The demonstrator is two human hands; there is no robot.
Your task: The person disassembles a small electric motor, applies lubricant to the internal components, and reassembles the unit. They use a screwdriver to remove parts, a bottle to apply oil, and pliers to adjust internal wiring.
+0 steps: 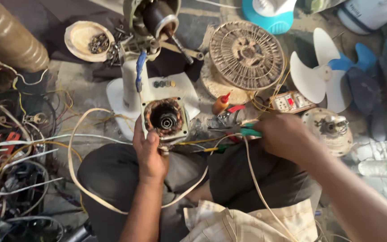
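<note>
Both hands are busy: the left hand [151, 154] grips the fan motor stator [164, 118] above its thumb, the right hand [283, 134] clasps green-handled pliers [242, 131] pointing toward it, so I'd brace the stator firmly and work thin wires gently.

tangled wires [19, 157] crowd the left, fan blades [321, 76] block the right, bare floor [75, 78] beyond
</note>
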